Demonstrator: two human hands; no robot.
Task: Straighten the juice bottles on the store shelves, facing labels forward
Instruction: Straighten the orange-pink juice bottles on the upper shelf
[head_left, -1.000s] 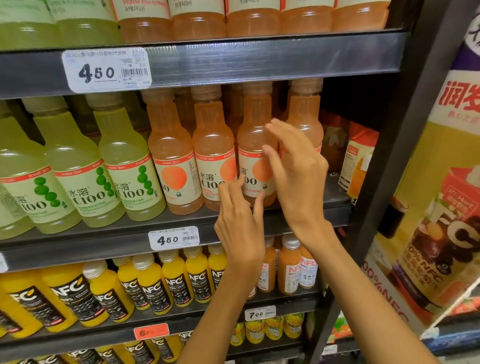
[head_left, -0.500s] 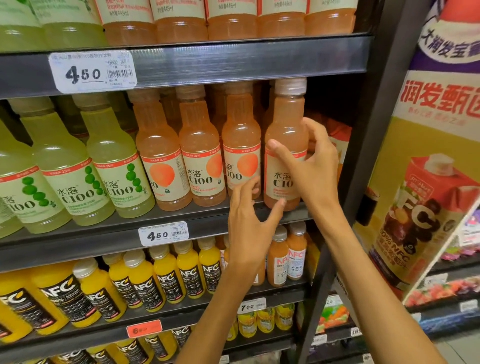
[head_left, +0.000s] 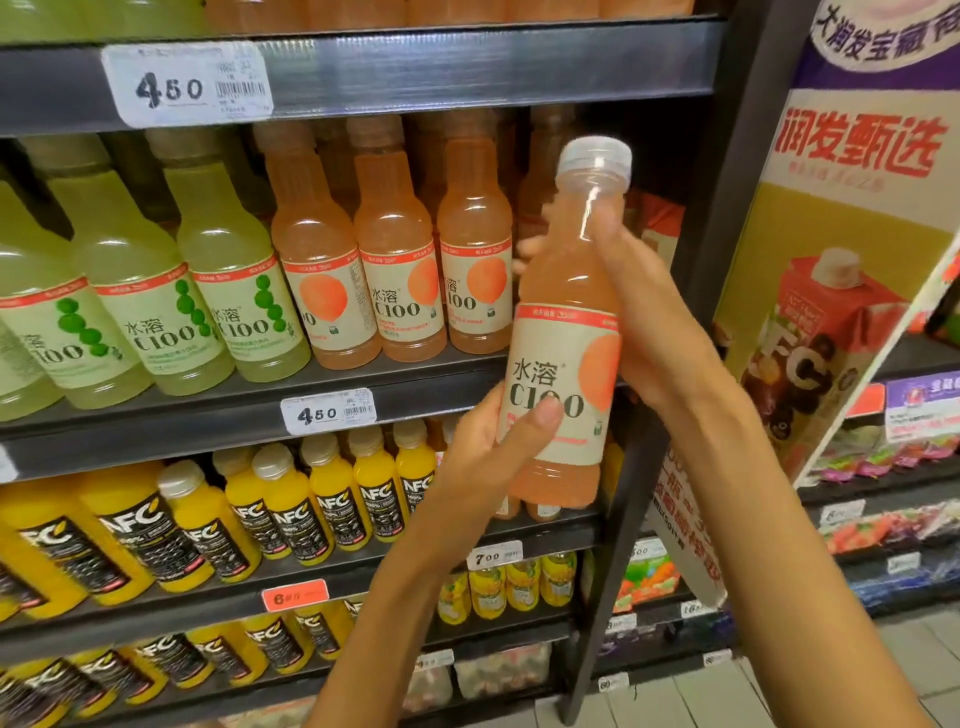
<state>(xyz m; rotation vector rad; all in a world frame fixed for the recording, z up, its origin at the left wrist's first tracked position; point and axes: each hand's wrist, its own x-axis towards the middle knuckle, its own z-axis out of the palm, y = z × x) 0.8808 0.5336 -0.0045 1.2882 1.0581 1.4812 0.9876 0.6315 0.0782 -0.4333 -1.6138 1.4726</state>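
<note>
Four shelf levels show in the head view, all stocked. The middle shelf (head_left: 395, 384) carries the C100 row: green bottles (head_left: 228, 291) toward 9 o'clock, three orange bottles (head_left: 395, 280) at centre, labels mostly forward, though the leftmost orange one is turned partly off-face. Yellow NFC bottles (head_left: 291, 509) fill the level below, toward 7 o'clock. A promotional poster (head_left: 852, 260) stands at 3 o'clock.

Change since the earlier frames: the fourth orange bottle (head_left: 569, 332) stood at the right end of the row with the right hand just closing on it; it is now off the shelf, held upright in front of the shelf edge, right of centre. Its slot at the row's right end is open.

Right hand (head_left: 654, 322): fingers wrapped round the bottle's shoulder from the 3 o'clock side, tips visible on the far side. Left hand (head_left: 493, 452): holding the lower label, thumb pressed across the front near the "C100" print. Both grips firm, none of the fingers spread wide.

Label already faces the camera. Judgement: the rotation step looks done for this bottle; what remains is to set it back in the gap, flush with its neighbours, without turning it. After that, the leftmost orange bottle likely needs a twist.
</note>
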